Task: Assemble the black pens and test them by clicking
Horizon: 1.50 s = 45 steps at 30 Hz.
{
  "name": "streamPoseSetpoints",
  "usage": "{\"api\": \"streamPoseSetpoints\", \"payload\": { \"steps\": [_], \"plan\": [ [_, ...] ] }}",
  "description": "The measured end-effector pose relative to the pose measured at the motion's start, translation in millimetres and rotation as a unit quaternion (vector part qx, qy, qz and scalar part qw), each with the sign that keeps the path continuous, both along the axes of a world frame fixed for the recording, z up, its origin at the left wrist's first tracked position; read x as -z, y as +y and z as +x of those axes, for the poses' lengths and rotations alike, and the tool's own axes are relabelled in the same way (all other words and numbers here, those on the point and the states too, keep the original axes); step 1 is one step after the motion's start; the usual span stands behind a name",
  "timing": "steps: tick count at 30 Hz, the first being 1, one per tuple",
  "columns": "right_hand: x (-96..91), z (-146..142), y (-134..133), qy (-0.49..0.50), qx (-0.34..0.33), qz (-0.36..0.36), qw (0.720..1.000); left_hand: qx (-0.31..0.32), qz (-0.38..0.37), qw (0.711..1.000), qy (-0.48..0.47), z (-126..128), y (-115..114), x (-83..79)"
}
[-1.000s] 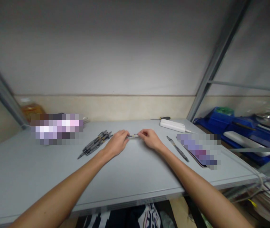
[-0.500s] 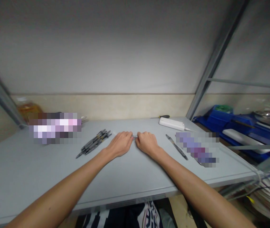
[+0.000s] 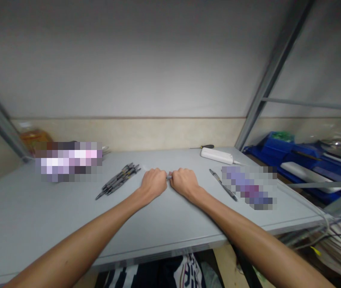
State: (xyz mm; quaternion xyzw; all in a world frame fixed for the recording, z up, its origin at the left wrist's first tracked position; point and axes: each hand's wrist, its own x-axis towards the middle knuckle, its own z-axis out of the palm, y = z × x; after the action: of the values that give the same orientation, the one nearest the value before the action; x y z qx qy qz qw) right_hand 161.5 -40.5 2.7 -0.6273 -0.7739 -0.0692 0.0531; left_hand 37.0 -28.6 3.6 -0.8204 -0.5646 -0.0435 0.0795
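My left hand [image 3: 154, 182] and my right hand [image 3: 184, 181] are closed in fists, almost knuckle to knuckle, over the middle of the desk. Both grip one slim pen [image 3: 169, 177]; just a short silvery length shows in the narrow gap, the rest being hidden in my fingers. Left of my hands lies a bundle of several grey and black pens [image 3: 118, 181], side by side at a slant. A single pen [image 3: 222, 185] lies by itself to the right.
A white power strip [image 3: 216, 155] and a screwdriver [image 3: 208, 147] lie at the back right of the grey desk [image 3: 68, 224]. Blurred-out items sit at the left back and right. Blue trays [image 3: 304, 156] stand beyond the right edge, near a metal post [image 3: 263, 92].
Both fists have come slightly lower and closer to each other, with the fingers curled tighter around the pen. The loose pens on the desk have stayed put.
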Motion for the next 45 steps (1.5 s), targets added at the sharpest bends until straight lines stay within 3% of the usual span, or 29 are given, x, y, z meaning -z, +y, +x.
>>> {"api": "streamPoseSetpoints", "payload": {
  "steps": [20,25,28,31,33,36,40,45],
  "plan": [
    [-7.6,4,7,-0.063,-0.049,0.040,0.996,-0.045,-0.144,0.985,-0.084,2,6,-8.6],
    [-6.6,4,8,-0.077,-0.073,0.065,0.992,0.017,-0.225,0.967,-0.114,-3,12,-13.2],
    [-6.4,5,10,-0.061,-0.050,0.062,0.995,0.035,-0.182,0.976,-0.112,-5,11,-12.6],
    [-7.6,10,12,-0.041,0.010,0.055,0.998,0.063,-0.039,0.989,-0.126,-6,7,-9.7],
    [-9.0,14,13,-0.031,0.050,0.054,0.997,0.130,0.034,0.982,-0.135,-6,5,-8.9],
    [-10.8,19,12,-0.022,0.065,0.053,0.996,0.223,0.082,0.963,-0.124,-9,6,-9.2],
    [-11.0,21,11,-0.021,0.041,0.058,0.997,0.224,0.070,0.962,-0.140,-13,11,-6.7],
    [-10.2,20,12,-0.027,0.011,0.083,0.996,0.191,-0.066,0.938,-0.280,-15,15,-0.7]
  ]
}}
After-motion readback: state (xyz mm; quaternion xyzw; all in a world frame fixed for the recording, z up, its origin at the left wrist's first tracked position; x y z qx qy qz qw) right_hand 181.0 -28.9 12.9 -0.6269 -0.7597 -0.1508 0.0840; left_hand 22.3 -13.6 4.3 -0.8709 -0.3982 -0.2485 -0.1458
